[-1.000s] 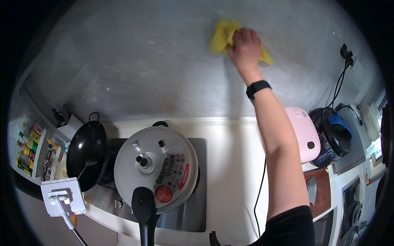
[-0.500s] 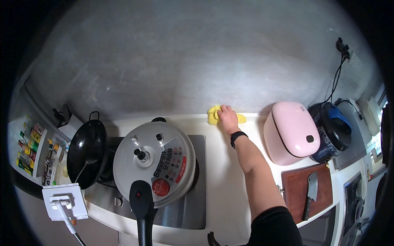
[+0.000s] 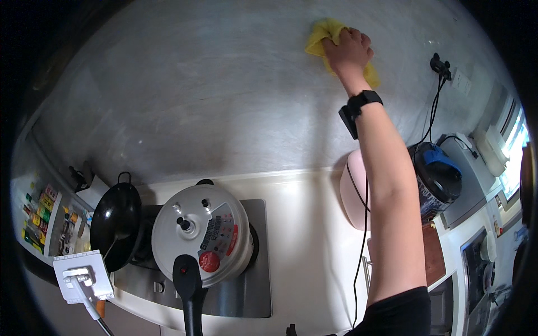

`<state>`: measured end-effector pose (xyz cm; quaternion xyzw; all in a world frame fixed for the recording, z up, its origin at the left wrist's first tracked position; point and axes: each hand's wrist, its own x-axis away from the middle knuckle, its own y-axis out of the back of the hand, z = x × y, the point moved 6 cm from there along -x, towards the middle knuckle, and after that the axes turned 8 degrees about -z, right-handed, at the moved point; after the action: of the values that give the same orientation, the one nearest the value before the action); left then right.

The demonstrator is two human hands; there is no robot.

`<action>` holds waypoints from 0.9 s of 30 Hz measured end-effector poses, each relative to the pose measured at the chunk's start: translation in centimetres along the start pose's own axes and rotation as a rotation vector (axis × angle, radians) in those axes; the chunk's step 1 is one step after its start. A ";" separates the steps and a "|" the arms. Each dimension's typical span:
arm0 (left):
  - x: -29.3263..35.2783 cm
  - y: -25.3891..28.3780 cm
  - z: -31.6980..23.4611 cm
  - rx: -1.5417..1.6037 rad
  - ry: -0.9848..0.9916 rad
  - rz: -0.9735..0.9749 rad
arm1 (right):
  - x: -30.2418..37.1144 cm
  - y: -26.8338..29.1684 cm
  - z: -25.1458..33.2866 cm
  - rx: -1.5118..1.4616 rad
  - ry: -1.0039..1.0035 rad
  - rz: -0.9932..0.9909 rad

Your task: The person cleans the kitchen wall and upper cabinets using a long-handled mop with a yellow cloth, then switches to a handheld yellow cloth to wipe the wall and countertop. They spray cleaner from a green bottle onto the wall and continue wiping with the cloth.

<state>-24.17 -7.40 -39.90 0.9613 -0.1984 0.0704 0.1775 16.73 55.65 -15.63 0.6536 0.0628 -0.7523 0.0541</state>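
High on the grey wall (image 3: 213,84) my right hand (image 3: 350,55) presses a yellow cleaning cloth (image 3: 324,35). The fingers are bent over the bunched cloth, and part of it sticks out below the wrist on the right. A black band with a small dark box (image 3: 354,109) circles that wrist. My right forearm reaches up across the counter and hides most of the pink rice cooker (image 3: 354,190). My left hand is out of sight.
Left of my arm, a large pressure cooker (image 3: 196,224) sits on the stove (image 3: 255,291), its black handle pointing toward me. Beside it stands a black wok (image 3: 115,218). Cables hang from a wall socket (image 3: 461,82) at right, above a black-and-blue appliance (image 3: 437,179). A cutting board (image 3: 432,255) is partly hidden.
My right hand has moved up the wall with the yellow cloth, from the counter's back edge to high above it. A thin black cable now shows beside my forearm.
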 end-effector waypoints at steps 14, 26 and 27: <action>-1.3 -2.4 -0.5 -0.132 0.025 0.047 | 28.3 0.1 -0.8 -0.143 0.047 0.185; -2.5 -1.1 0.3 -0.122 0.047 0.022 | 26.1 1.1 -1.4 -0.240 -0.092 0.415; -2.7 -1.2 0.2 -0.098 0.044 0.013 | 22.6 1.2 -1.4 -0.291 -0.103 0.297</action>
<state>-26.11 -5.51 -40.97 0.9484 -0.2038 0.0828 0.2283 15.14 54.67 -38.22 0.6017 0.0712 -0.7514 0.2613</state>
